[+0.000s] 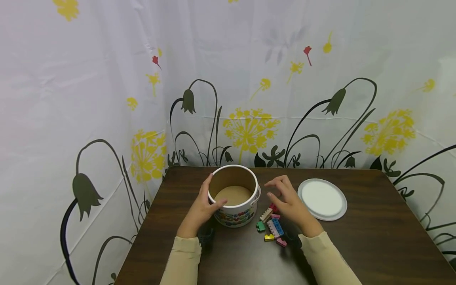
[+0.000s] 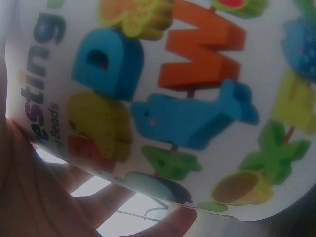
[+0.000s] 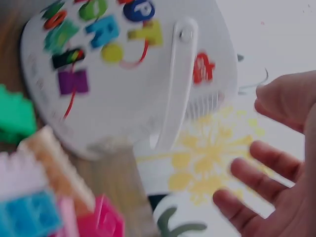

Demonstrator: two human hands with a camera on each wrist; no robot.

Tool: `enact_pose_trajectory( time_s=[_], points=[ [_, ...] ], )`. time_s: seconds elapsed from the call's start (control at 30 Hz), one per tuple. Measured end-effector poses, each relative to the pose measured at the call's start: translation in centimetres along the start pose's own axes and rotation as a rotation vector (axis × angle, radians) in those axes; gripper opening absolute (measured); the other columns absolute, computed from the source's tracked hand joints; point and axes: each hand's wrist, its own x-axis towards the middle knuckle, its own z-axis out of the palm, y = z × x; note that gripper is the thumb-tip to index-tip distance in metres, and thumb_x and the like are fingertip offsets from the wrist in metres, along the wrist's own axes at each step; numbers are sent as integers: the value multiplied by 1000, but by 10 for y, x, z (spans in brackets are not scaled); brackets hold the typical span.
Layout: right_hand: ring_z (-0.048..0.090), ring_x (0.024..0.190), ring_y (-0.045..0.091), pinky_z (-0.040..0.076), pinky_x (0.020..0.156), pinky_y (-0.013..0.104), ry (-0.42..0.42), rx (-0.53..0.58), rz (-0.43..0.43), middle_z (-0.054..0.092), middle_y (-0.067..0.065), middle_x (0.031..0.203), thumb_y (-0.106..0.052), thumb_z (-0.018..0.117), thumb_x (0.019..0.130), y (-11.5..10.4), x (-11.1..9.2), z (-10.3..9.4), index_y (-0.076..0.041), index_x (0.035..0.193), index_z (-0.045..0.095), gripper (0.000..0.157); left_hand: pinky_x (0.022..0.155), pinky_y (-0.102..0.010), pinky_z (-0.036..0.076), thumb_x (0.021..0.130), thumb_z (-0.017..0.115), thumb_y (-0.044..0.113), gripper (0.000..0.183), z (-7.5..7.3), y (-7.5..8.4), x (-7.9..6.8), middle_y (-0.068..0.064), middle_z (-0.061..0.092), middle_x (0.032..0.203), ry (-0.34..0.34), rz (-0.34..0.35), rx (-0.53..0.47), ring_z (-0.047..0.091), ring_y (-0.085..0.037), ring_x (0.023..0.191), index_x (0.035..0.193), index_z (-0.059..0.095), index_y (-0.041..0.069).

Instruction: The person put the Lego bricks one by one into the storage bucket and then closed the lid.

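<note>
A white bucket (image 1: 233, 217) printed with colourful letters and shapes stands upright, its open top showing a bare tan bottom. At its left side, my left hand (image 1: 200, 209) grips it, thumb at the front rim and fingers along the outer wall. In the left wrist view, the printed wall (image 2: 187, 118) fills most of the picture. My right hand (image 1: 290, 202) hovers right of the bucket, fingers apart and holding nothing. Below that hand lie several toy bricks, among them a blue brick (image 1: 277, 227), a green brick (image 1: 261, 226) and a yellow brick (image 1: 269, 238).
A round white lid (image 1: 322, 198) lies on the dark wooden table (image 1: 374, 221), right of my right hand. The bucket's white handle (image 3: 178, 84) hangs on the side facing that hand. Behind the table's far edge hangs a flower-printed curtain (image 1: 246, 51).
</note>
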Motion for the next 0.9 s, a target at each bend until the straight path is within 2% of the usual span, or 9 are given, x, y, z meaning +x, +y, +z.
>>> enact_pose_trajectory(
  time_s=[0.1,0.13,0.2,0.3,0.43,0.53,0.67,0.9],
  points=[
    [54,92,14,51,76,27,-10,-11,73,50,7,116,-17,70,107,15,-15,-6,-28,136,66,31,123,-68,37,94,82,47,108,0,1,1,-12,20,180,0,5,-1,40,-44,156,175,11,35],
    [54,89,14,51,74,27,-15,-10,97,50,7,113,-17,70,107,20,-19,-6,-28,136,67,31,123,-68,37,95,82,45,108,0,1,1,-12,19,180,-1,5,-3,40,-44,156,176,11,35],
    [53,88,15,51,74,27,-32,-1,149,50,8,110,-17,70,107,33,-28,-6,-27,137,66,33,123,-68,37,95,81,43,107,0,1,1,-12,19,180,-1,4,-8,40,-45,156,176,11,34],
    [52,88,17,50,74,27,-57,50,269,51,7,107,-18,68,108,54,-42,-2,-23,145,63,38,122,-68,38,95,81,44,108,0,1,0,-12,19,180,-1,-1,-10,41,-45,155,176,10,34],
    [55,87,21,52,71,28,-45,190,411,53,8,106,-20,62,112,76,-56,0,-21,152,58,41,122,-69,37,95,81,46,108,1,0,1,-12,18,181,1,2,-5,41,-45,155,176,10,34],
    [56,89,24,54,71,29,-12,232,406,54,9,112,-16,62,111,83,-60,0,-24,147,63,37,122,-70,37,95,81,44,108,2,0,2,-12,18,181,3,0,-7,40,-45,155,176,10,34],
    [56,94,23,54,76,28,-5,148,351,59,7,117,-12,68,107,86,-61,3,-28,139,70,36,122,-70,37,95,81,48,109,3,0,3,-12,19,180,2,-15,-4,41,-46,155,176,9,36],
    [62,85,23,59,70,31,-22,179,425,64,6,113,-25,69,109,84,-58,7,-30,131,74,24,122,-71,38,94,81,49,109,2,0,0,-11,20,180,11,-27,-5,42,-47,154,175,10,37]
  ],
)
